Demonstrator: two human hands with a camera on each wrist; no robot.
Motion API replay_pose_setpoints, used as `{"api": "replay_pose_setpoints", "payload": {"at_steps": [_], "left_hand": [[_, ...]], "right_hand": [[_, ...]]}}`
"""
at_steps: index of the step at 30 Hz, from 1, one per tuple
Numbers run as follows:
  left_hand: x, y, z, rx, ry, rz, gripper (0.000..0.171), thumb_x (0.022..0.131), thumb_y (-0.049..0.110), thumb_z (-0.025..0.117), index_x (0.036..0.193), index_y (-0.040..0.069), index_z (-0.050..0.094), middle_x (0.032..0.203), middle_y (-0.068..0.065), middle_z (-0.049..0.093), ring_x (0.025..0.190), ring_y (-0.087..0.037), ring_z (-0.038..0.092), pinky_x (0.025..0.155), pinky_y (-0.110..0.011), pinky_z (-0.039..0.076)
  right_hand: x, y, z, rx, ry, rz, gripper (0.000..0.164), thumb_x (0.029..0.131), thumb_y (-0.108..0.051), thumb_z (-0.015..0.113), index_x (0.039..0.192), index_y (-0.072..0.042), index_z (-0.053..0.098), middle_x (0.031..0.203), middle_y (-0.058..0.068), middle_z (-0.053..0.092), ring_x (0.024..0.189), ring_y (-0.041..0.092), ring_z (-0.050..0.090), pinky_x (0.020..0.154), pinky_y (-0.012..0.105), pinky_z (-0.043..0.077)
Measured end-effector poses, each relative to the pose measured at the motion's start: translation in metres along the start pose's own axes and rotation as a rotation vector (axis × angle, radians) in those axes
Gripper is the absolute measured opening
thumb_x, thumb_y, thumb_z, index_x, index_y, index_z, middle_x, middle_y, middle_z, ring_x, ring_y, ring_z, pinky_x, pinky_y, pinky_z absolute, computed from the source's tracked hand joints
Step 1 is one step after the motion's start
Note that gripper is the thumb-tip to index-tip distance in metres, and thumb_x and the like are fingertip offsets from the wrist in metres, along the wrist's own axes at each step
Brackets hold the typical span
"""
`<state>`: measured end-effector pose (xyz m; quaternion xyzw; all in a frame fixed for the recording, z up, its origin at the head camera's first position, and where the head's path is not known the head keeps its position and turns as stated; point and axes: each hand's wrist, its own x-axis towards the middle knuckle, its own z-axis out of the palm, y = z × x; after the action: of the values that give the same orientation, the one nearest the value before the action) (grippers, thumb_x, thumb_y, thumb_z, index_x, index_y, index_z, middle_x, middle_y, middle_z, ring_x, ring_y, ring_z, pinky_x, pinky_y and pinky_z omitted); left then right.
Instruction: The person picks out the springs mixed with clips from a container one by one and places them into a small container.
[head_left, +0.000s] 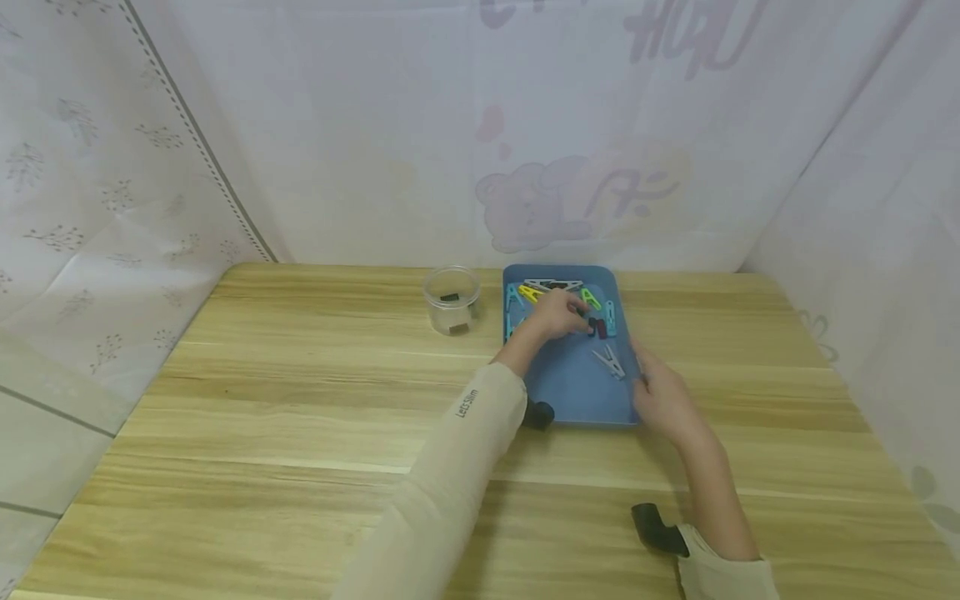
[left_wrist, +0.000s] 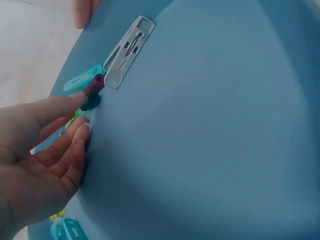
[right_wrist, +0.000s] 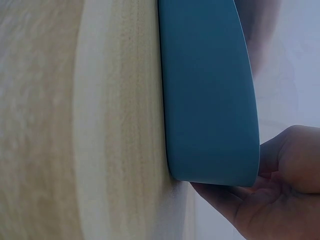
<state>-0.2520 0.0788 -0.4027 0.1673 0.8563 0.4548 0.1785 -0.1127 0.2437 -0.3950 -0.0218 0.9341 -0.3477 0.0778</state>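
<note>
My left hand (head_left: 557,314) is inside the blue tray (head_left: 573,396), reaching among clothespins. The left wrist view has its thumb and fingertips spread apart beside a small dark green piece (left_wrist: 91,102), with a dark red ribbed piece (left_wrist: 94,85) just past it. Close by lie a grey clothespin (left_wrist: 131,51) and a turquoise clothespin (left_wrist: 82,80). My right hand (head_left: 660,392) grips the tray's right wall near its front corner. In the right wrist view, that hand (right_wrist: 285,185) wraps the wall's edge, its fingers partly hidden behind it.
Left of the tray stands a clear round jar (head_left: 452,302) with several small dark ribbed pieces in it. Yellow (head_left: 530,293) and green clothespins (head_left: 590,298) lie toward the tray's back. Wooden tabletop (head_left: 300,400) surrounds both containers; a patterned curtain (head_left: 360,150) hangs behind.
</note>
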Motion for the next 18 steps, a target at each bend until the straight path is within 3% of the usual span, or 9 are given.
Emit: {"api": "replay_pose_setpoints", "payload": {"at_steps": [8, 18], "left_hand": [[0.0036, 0.0005, 0.0073, 0.054, 0.048, -0.03, 0.038, 0.083, 0.012, 0.082, 0.12, 0.008, 0.073, 0.121, -0.008, 0.071, 0.096, -0.017, 0.067, 0.07, -0.021, 0.052], [0.0075, 0.0036, 0.009, 0.161, 0.035, -0.045, 0.039, 0.079, 0.017, 0.085, 0.116, 0.012, 0.075, 0.121, -0.002, 0.071, 0.118, -0.02, 0.061, 0.094, -0.026, 0.05]], "right_hand": [[0.0006, 0.0005, 0.0007, 0.01, -0.001, 0.003, 0.063, 0.099, 0.003, 0.037, 0.156, 0.008, 0.011, 0.156, 0.038, 0.019, 0.142, 0.057, 0.021, 0.113, 0.066, 0.023], [-0.0013, -0.0018, 0.0001, 0.009, -0.005, 0.004, 0.062, 0.1, 0.003, 0.038, 0.156, 0.008, 0.012, 0.156, 0.038, 0.019, 0.142, 0.057, 0.021, 0.113, 0.067, 0.024]]}}
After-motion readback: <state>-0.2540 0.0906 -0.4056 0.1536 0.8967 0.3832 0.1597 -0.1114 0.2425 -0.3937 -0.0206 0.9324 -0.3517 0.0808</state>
